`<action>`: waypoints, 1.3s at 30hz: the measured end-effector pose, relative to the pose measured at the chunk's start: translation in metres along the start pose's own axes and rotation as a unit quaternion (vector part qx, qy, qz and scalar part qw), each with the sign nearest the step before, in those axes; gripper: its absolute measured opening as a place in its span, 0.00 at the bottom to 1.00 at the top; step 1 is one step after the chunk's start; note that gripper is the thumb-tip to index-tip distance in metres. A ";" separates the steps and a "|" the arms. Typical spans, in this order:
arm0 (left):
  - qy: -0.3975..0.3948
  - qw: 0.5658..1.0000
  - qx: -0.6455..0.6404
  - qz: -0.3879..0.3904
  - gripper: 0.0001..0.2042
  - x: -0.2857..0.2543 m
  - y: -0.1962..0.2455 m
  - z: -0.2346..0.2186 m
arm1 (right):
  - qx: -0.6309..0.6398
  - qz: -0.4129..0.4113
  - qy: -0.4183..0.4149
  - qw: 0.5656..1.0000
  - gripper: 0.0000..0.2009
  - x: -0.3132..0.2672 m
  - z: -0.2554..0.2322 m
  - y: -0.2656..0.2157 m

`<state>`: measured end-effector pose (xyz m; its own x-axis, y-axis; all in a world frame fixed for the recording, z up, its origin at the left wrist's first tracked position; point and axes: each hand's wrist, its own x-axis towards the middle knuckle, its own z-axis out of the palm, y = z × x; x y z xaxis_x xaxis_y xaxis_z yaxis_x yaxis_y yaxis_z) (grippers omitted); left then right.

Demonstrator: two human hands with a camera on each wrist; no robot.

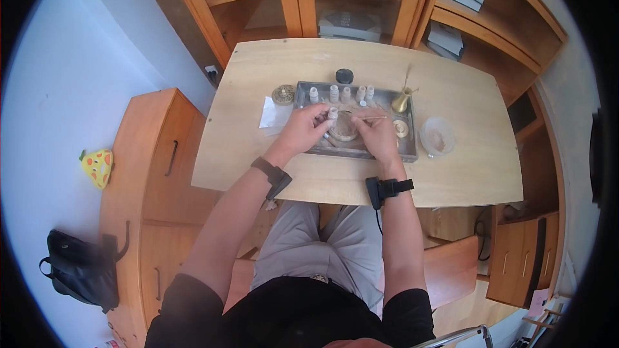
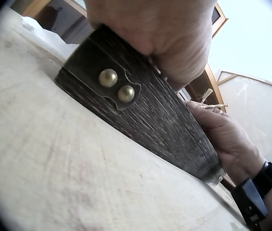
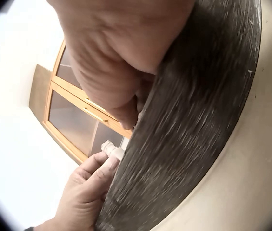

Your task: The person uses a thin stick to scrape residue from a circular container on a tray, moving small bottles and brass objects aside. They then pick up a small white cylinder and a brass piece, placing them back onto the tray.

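A dark rectangular tray lies on the wooden table. Both hands are over it. My left hand pinches a small white bottle above a round glass dish in the tray. My right hand pinches a thin stick that points to the right. The right wrist view shows the left hand with the white bottle beyond the tray wall. In the left wrist view the tray's side with two brass studs fills the middle, and the right hand holds the stick behind it.
Several small white bottles stand along the tray's far side, with a brass cone-shaped vessel at its right end. A black cap, a brass round piece, a white paper and a clear bowl of powder lie beside the tray. Bookshelves stand behind.
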<state>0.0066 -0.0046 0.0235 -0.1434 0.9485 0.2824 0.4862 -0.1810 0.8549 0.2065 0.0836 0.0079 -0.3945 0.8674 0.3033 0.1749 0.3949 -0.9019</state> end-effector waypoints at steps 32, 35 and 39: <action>-0.006 0.999 0.032 0.031 0.15 0.001 0.004 0.000 | 0.244 0.102 0.059 0.963 0.09 0.002 -0.012 0.008; -0.004 0.999 0.032 0.035 0.15 0.000 0.003 0.002 | 0.269 0.061 0.047 0.960 0.10 -0.002 -0.010 0.000; 0.001 0.999 0.034 0.042 0.15 0.001 0.000 0.002 | 0.291 0.017 -0.003 0.957 0.10 -0.003 -0.008 0.001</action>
<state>0.0083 -0.0027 0.0225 -0.1016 0.9302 0.3526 0.5544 -0.2413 0.7965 0.2148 0.0843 0.0082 -0.4038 0.8742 0.2697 -0.3429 0.1287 -0.9305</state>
